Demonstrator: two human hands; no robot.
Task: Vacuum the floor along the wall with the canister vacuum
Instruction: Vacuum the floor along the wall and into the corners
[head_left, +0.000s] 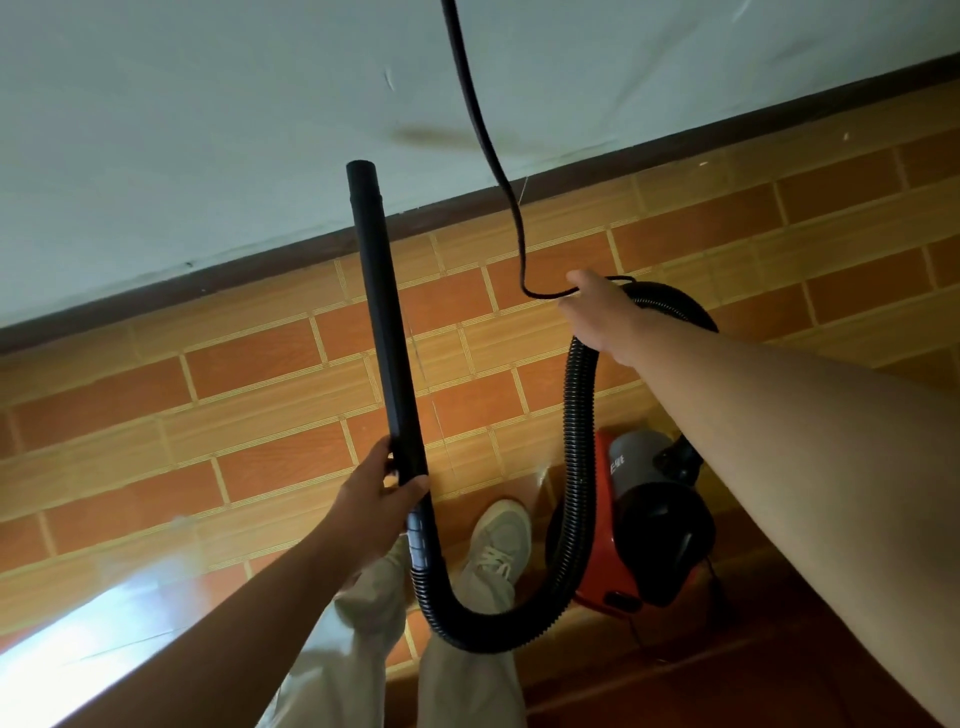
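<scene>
My left hand (375, 496) grips the lower end of the black vacuum wand (382, 322), which points up and away toward the wall, its open tip raised off the floor. From the wand a black ribbed hose (576, 447) loops down past my legs and up again to the red and black canister vacuum (641, 525) on the floor at my right. My right hand (602, 317) is stretched forward and pinches the black power cord (498, 171), which hangs from above along the wall.
A pale wall (260, 130) meets the brick-patterned tile floor (260, 395) at a dark skirting board (208, 278). My light trousers and a pale shoe (501, 545) stand between hose and canister. Bright glare lies on the floor at lower left.
</scene>
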